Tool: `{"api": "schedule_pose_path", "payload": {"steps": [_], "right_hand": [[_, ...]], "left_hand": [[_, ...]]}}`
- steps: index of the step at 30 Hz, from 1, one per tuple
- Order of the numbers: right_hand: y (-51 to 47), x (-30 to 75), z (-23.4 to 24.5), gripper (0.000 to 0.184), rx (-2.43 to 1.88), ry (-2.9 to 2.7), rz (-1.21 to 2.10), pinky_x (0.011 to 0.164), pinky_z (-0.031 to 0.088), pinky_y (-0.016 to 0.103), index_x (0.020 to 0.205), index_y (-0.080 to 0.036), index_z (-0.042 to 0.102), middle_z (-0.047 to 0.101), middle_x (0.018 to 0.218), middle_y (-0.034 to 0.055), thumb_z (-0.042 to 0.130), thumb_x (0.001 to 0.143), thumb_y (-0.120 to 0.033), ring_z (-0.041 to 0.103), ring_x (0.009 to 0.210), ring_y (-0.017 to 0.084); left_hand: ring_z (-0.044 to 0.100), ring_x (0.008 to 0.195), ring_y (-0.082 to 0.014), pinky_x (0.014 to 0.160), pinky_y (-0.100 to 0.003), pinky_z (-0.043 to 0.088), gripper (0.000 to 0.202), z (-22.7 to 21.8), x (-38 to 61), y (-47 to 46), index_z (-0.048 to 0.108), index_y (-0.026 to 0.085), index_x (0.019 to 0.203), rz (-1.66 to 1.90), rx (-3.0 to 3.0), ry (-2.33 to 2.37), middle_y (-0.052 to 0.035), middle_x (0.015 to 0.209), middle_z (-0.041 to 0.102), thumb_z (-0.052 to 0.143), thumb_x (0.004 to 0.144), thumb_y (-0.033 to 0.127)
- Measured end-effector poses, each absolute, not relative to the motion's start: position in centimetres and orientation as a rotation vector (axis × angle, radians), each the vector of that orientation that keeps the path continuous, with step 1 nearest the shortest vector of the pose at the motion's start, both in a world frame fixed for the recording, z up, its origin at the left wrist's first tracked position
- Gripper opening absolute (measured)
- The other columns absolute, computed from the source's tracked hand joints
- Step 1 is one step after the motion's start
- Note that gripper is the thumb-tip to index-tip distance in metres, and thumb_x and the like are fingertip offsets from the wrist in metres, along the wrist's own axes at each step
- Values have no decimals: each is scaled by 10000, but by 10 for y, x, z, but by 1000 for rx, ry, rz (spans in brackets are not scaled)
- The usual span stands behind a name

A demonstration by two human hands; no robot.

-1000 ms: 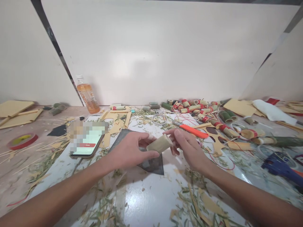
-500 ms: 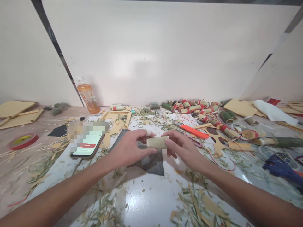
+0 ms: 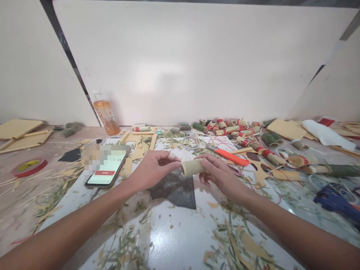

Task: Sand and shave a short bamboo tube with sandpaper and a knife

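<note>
The right hand (image 3: 221,174) grips a tube (image 3: 191,167), seemingly peeled, unbanded; the left hand (image 3: 150,169) curls at its end, grip unclear.

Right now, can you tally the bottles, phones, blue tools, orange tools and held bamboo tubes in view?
Bottle: 1
Phone: 1
Blue tool: 1
Orange tool: 1
Held bamboo tube: 1
Total: 5
</note>
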State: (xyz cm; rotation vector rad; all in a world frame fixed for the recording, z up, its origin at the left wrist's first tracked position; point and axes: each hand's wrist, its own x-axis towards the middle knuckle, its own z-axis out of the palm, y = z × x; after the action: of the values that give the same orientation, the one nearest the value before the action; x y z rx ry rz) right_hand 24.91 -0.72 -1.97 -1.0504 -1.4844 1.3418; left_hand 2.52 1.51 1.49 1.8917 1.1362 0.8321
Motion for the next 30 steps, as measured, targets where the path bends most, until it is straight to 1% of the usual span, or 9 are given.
{"api": "schedule_pose_path", "payload": {"steps": [3,7,10,15,19,21,23,26,30], "right_hand": [[-8,251,-22,264,-1198,-1751,869,626,462,305,1066,-227,528,590,857,28,550,884,-417,570,735,179],[-8,253,-28,204,-1245,-1974,425,746,449,360,1026,-231,530,629,965,50,593,845,-302,567,832,207],[-9,252,-27,167,-1184,-2039,396,773,446,364,1023,-230,529,631,963,52,564,864,-270,567,856,211],[-6,245,-19,171,-1109,-2139,464,757,452,335,1017,-235,525,631,907,33,570,852,-232,582,830,200],[4,235,-11,320,-1016,-2265,525,788,452,329,1133,-239,529,661,1027,45,588,822,-191,604,906,205],[11,232,-8,374,-1013,-2310,547,790,453,330,1151,-240,528,658,1073,50,622,792,-198,605,921,209],[16,231,-8,388,-1053,-2343,595,755,458,327,1146,-240,519,661,1037,48,645,779,-223,606,876,207],[19,232,-11,432,-1109,-2365,666,711,458,315,1176,-243,467,662,962,35,647,783,-236,602,820,205],[17,234,-17,467,-1084,-2350,707,738,461,330,1211,-254,434,668,1008,42,636,793,-205,610,873,224]], "left_hand": [[637,772,-181,703,-282,475,287,14,21,19,685,178,732,790,2124,1198,-19,804,711,546,858,395],[634,903,-202,815,-301,468,253,9,16,24,714,220,858,688,2252,1169,-18,935,723,545,853,409],[622,999,-245,870,-337,458,350,3,13,25,692,244,1045,533,2331,1148,-33,1061,705,598,807,483],[507,1201,-343,946,-414,435,844,-9,8,24,517,227,1312,212,2437,1086,-110,1369,521,718,609,648],[508,1194,-317,937,-401,444,820,-10,9,21,471,241,1340,184,2482,1039,-98,1356,523,714,652,615],[424,1286,-328,995,-397,403,804,-10,9,21,483,233,1339,175,2530,1015,-103,1448,424,698,670,623],[329,1355,-350,1044,-406,355,830,-10,8,22,489,214,1344,132,2565,1031,-113,1510,329,668,672,667],[284,1381,-358,1065,-412,330,880,-14,7,23,468,196,1366,76,2572,1068,-128,1521,311,629,673,715],[253,1399,-359,1078,-425,317,893,-17,6,24,469,192,1365,69,2573,1072,-134,1537,278,618,669,733]]}}
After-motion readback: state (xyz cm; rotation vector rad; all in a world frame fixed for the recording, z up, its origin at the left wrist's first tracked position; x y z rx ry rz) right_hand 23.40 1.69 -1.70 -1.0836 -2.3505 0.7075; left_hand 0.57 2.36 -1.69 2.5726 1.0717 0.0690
